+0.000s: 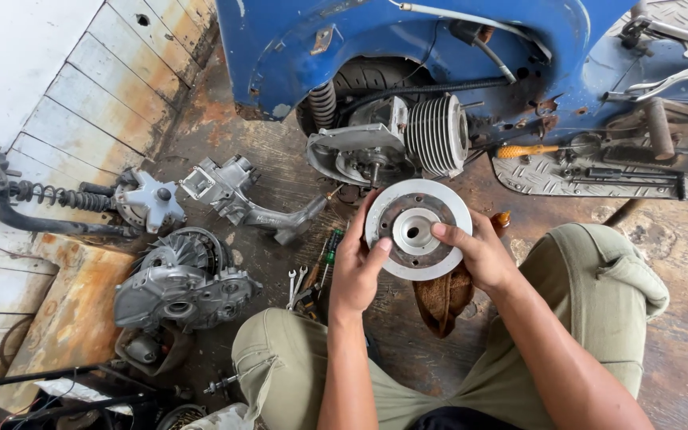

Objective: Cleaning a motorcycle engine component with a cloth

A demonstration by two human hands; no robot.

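Both hands hold flywheel disc (417,229); finned engine (408,139) just beyond.

Both bare forearms reach forward between the raised knees. Left hand (357,267) cupped, palm turned inward, thumb stretched to the right. Right hand (479,253) opposite it, fingers curled, thumb pointing left. Hands near, apart.

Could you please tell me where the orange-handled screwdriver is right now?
In the head view, the orange-handled screwdriver lies upper right on the scooter's ribbed metal footboard, just right of the finned engine cylinder.
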